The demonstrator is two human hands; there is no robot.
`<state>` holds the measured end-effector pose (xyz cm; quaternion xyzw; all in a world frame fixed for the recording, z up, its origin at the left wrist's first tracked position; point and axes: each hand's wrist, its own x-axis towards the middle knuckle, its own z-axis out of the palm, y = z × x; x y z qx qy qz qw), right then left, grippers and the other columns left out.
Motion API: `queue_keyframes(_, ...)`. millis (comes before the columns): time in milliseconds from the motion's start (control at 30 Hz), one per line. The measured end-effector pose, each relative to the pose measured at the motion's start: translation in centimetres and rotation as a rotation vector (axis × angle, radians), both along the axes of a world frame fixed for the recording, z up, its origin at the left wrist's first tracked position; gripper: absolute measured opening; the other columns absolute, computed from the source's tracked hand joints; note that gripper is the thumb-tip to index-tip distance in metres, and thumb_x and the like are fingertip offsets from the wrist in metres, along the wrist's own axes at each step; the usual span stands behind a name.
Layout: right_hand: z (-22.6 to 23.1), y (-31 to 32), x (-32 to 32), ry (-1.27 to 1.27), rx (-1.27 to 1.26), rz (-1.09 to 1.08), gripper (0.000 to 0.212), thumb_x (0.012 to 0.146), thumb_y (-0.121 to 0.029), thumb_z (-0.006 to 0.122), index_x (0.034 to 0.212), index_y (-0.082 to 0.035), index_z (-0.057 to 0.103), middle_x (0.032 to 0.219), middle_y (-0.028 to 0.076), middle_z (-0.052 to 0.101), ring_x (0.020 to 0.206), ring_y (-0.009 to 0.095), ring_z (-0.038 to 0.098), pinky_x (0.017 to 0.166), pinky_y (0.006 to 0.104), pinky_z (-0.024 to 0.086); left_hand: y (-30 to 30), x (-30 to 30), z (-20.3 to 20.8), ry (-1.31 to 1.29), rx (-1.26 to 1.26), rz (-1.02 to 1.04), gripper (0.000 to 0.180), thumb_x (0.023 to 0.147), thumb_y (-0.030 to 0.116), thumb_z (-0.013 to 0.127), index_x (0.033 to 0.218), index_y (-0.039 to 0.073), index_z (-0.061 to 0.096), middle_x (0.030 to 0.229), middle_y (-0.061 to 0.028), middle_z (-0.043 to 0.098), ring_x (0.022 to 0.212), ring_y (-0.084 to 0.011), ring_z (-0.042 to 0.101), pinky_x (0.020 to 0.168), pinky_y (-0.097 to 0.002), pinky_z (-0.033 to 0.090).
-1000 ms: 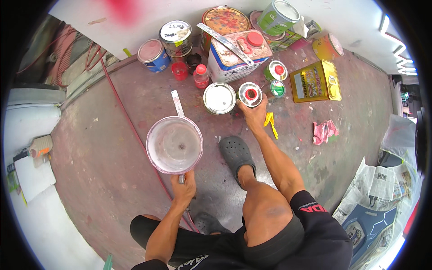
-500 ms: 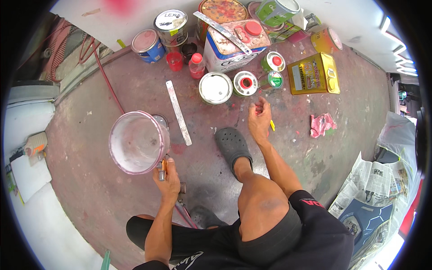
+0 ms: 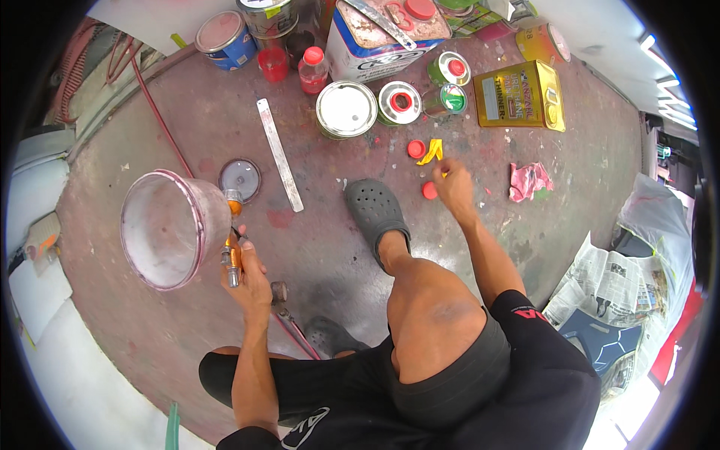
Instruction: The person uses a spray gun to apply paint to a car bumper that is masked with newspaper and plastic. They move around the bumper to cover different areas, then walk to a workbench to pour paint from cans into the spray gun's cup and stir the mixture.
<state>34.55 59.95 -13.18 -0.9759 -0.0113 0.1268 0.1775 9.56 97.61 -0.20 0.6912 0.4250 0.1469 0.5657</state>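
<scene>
In my left hand [image 3: 251, 281], closed round its handle, is a spray gun [image 3: 231, 261] with orange-tinted metal parts. Its big translucent paint cup [image 3: 161, 225] is open-topped, with a reddish rim, tilted toward the left. A hose runs down from the gun. Over the floor, my right hand [image 3: 456, 187] has its fingers curled together at the lower end of a crumpled yellow strip [image 3: 431, 152]; the fingers partly hide it. One red cap [image 3: 416, 148] lies beside the strip, another red cap [image 3: 430, 190] just left of my fingertips.
A round lid [image 3: 241, 180] and a flat mixing stick [image 3: 280, 155] lie ahead. Beyond stand a white-lidded can [image 3: 346, 109], an opened can [image 3: 399, 102], a clear cup [image 3: 448, 100] and a yellow thinner tin [image 3: 520, 96]. A crumpled pink cloth [image 3: 530, 181] lies right.
The view has shifted, so the floor things sit higher. My right hand has moved back and right, uncovering the red caps and yellow strip. My left hand has carried the spray gun left, exposing the lid.
</scene>
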Motion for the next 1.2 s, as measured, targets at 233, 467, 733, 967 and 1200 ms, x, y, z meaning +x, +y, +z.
queue_keyframes(233,-1.4,-0.8,-5.6,-0.022,-0.074,0.118,0.050,0.085,-0.026,0.089,0.125,-0.001,0.073,0.119,0.026,0.071,0.106,0.046,0.073,0.091,0.0533,0.060,-0.7,0.6,0.1,0.053,-0.023,-0.002,0.036,0.111,0.016,0.061,0.141,-0.002,0.068,0.072,0.0046,0.050,0.059,-0.0051,0.046,0.055,-0.0256,0.038)
queue_keyframes(467,4.6,6.0,2.8,-0.350,0.241,0.280,0.045,0.093,-0.020,0.084,0.131,-0.001,0.071,0.126,0.025,0.071,0.115,0.045,0.070,0.098,0.0520,0.057,-1.0,0.5,0.4,0.036,-0.026,-0.030,0.037,0.111,0.018,0.062,0.141,-0.001,0.068,0.075,0.0042,0.053,0.060,-0.0049,0.048,0.054,-0.0254,0.039)
queue_keyframes(733,4.5,11.7,11.7,-0.197,0.081,0.641,0.042,0.095,-0.015,0.079,0.134,-0.001,0.073,0.138,0.023,0.070,0.120,0.045,0.069,0.104,0.0509,0.057,-1.1,-0.3,-0.8,0.004,0.018,-0.019,0.033,0.111,0.013,0.061,0.141,0.001,0.069,0.076,0.0047,0.054,0.060,-0.0037,0.047,0.054,-0.0246,0.038)
queue_keyframes(967,3.2,11.5,12.5,-0.230,-0.012,0.648,0.037,0.095,-0.021,0.078,0.129,-0.006,0.076,0.122,0.021,0.075,0.110,0.044,0.071,0.095,0.0540,0.058,-1.0,-0.1,0.6,0.019,-0.017,-0.063,0.034,0.111,0.013,0.061,0.141,-0.001,0.069,0.076,0.0052,0.053,0.060,-0.0041,0.047,0.055,-0.0248,0.037)
queue_keyframes(1200,7.3,14.1,9.9,-0.544,0.104,0.389,0.050,0.098,-0.040,0.078,0.128,0.000,0.074,0.121,0.024,0.075,0.114,0.044,0.069,0.099,0.0498,0.056,-0.6,-1.3,-1.4,0.020,0.011,-0.080,0.035,0.111,0.013,0.062,0.143,0.000,0.068,0.076,0.0059,0.055,0.061,-0.0043,0.049,0.055,-0.0252,0.041)
